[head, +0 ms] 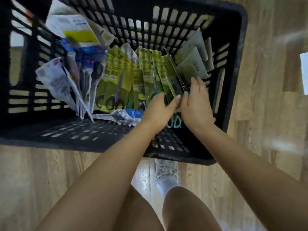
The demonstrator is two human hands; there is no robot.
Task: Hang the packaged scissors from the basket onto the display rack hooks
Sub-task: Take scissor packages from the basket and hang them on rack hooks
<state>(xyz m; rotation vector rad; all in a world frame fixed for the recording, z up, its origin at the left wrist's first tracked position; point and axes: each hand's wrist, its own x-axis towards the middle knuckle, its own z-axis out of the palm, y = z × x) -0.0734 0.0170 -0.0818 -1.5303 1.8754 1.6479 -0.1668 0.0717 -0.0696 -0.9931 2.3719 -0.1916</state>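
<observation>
A black slatted plastic basket [233, 67] sits on the floor below me, filled with several packaged scissors. Yellow-green scissor packs [116, 75] stand in a row across its middle. Both my hands reach into the right part of the basket. My left hand [158, 110] has its thumb and fingers closed on the lower end of a yellow-green pack [168, 80]. My right hand [195, 104] grips the same bundle from the right side, fingers curled over its edge. Teal scissor handles [175, 122] show beneath my hands. No display rack is in view.
White and blue blister packs [75, 67] lean at the basket's left side, and grey-green card packs [193, 60] stand at its right wall. The basket rests on a wood-pattern floor [266, 97]. My legs and a pale shoe [166, 170] are just behind the basket.
</observation>
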